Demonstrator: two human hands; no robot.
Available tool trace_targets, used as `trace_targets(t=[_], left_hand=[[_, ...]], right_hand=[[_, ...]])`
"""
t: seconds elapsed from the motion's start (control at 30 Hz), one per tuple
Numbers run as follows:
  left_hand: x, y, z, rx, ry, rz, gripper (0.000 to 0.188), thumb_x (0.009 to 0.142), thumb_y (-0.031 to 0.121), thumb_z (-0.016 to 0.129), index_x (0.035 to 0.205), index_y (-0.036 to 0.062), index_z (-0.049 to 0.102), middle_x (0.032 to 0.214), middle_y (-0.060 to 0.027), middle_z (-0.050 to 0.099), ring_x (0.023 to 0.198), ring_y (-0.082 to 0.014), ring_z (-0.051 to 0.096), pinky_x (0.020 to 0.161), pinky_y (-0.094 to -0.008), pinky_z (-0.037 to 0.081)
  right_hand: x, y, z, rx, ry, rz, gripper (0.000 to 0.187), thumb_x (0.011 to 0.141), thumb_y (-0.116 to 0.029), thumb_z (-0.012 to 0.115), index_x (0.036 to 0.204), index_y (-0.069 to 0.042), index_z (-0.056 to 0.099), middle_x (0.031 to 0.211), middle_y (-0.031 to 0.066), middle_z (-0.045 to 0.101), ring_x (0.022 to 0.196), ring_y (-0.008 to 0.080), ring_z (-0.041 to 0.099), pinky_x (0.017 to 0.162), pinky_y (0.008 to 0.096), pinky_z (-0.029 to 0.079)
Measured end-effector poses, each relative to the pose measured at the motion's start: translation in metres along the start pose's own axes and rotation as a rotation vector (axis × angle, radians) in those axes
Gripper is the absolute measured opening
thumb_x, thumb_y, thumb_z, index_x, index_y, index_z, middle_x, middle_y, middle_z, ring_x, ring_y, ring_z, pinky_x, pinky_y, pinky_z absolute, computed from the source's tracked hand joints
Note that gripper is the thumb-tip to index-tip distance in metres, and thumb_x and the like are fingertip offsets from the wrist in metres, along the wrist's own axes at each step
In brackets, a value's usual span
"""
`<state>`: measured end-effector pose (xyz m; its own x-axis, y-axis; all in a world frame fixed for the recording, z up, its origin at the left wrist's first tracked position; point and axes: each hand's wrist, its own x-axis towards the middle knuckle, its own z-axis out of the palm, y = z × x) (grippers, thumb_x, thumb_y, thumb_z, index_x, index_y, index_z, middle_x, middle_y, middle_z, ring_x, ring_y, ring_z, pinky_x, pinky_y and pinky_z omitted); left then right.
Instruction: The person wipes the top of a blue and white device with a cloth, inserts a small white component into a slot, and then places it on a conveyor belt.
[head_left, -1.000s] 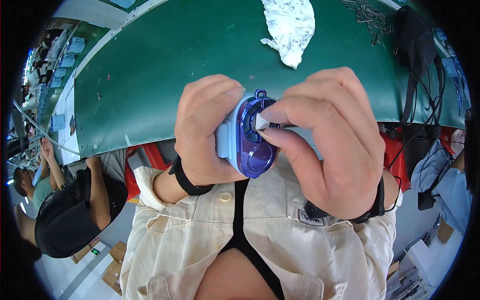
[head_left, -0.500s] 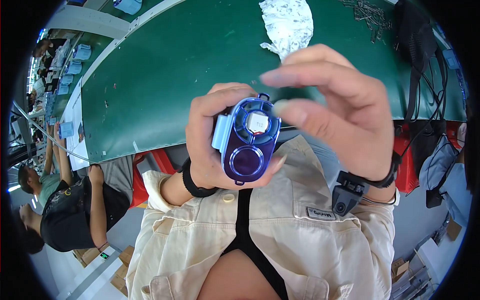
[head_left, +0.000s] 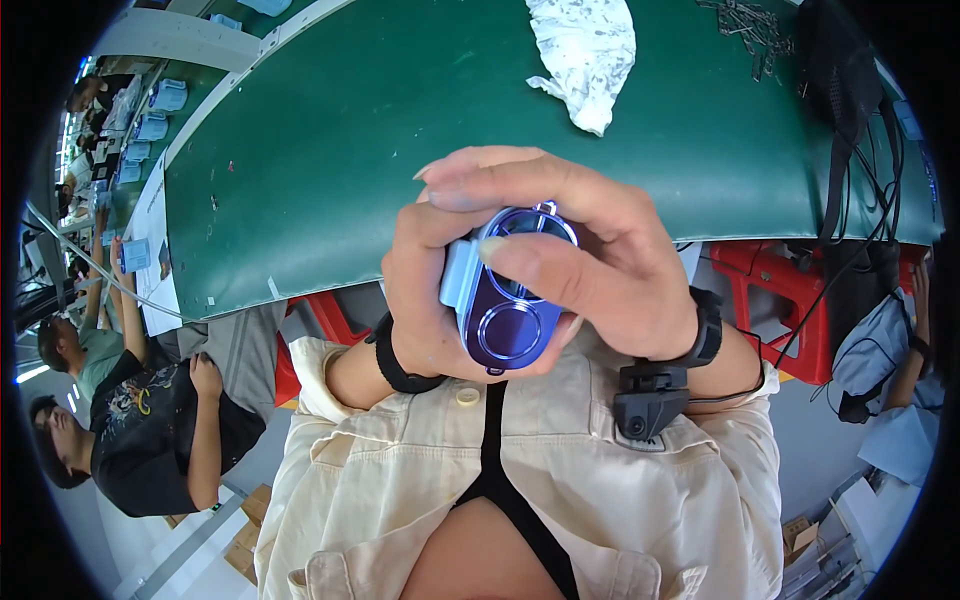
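In my left hand [head_left: 415,300], closed around its left side and underside, is a glossy purple-blue oval device [head_left: 507,335]. Two ringed circles sit on its upper face, one above the other, and a light-blue piece [head_left: 459,274] sticks out on its left. My right hand [head_left: 615,245] wraps over the far end, its thumb lying across the upper ring and its fingers reaching over those of my left hand. The thumb hides much of that ring's inside. Whether something small is under the thumb, I cannot tell.
A crumpled white patterned sheet [head_left: 585,60] lies on the green table [head_left: 340,160]. Small dark metal pieces [head_left: 755,35] are heaped at the far right, near a black bag [head_left: 835,75] with cables. Red stools [head_left: 775,300] stand beyond the near edge. A seated person [head_left: 150,430] is at left.
My right hand has come left and down onto the device, its thumb now across the upper ring. A white square piece seen in that ring earlier is covered. The device has shifted slightly right.
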<state>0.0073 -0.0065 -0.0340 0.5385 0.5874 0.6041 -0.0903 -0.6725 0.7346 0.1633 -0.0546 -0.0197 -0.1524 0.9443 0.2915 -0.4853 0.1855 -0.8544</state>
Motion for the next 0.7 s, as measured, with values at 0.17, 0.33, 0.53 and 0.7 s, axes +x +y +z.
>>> trace_targets(t=[0.17, 0.33, 0.53, 0.7], left_hand=[[0.001, -0.003, 0.001, -0.100, 0.012, -0.014, 0.078, 0.056, 0.019, 0.089, 0.118, 0.0013, 0.045, 0.101, -0.0133, 0.060, 0.089, -0.0223, 0.064, 0.076, -0.0328, 0.051], [0.001, -0.003, 0.001, -0.173, 0.023, 0.018, 0.078, 0.056, 0.019, 0.089, 0.119, 0.0028, 0.045, 0.103, -0.0143, 0.060, 0.090, -0.0237, 0.062, 0.078, -0.0337, 0.050], [0.002, 0.006, -0.003, 0.004, 0.000, 0.054, 0.080, 0.056, 0.017, 0.089, 0.121, 0.0032, 0.045, 0.103, -0.0143, 0.060, 0.090, -0.0244, 0.062, 0.077, -0.0341, 0.051], [0.002, 0.003, -0.002, 0.023, 0.005, 0.075, 0.081, 0.056, 0.018, 0.089, 0.122, 0.0032, 0.045, 0.105, -0.0140, 0.060, 0.092, -0.0247, 0.062, 0.078, -0.0344, 0.051]], right_hand=[[0.000, 0.004, 0.003, 0.302, 0.042, 0.063, 0.039, 0.094, -0.016, 0.053, 0.127, 0.003, 0.056, 0.134, 0.0237, 0.050, 0.123, 0.0291, 0.051, 0.103, 0.0393, 0.040], [-0.001, 0.006, 0.002, 0.226, 0.020, 0.019, 0.041, 0.092, -0.018, 0.053, 0.127, 0.003, 0.055, 0.134, 0.0253, 0.050, 0.122, 0.0310, 0.052, 0.104, 0.0419, 0.039], [-0.002, 0.022, -0.001, -0.004, -0.017, -0.170, 0.038, 0.090, -0.013, 0.054, 0.125, 0.002, 0.057, 0.129, 0.0209, 0.053, 0.119, 0.0284, 0.053, 0.102, 0.0407, 0.039], [0.002, 0.026, -0.007, -0.113, -0.082, -0.312, 0.034, 0.089, -0.006, 0.054, 0.122, 0.000, 0.059, 0.123, 0.0148, 0.058, 0.115, 0.0235, 0.054, 0.099, 0.0377, 0.040]])
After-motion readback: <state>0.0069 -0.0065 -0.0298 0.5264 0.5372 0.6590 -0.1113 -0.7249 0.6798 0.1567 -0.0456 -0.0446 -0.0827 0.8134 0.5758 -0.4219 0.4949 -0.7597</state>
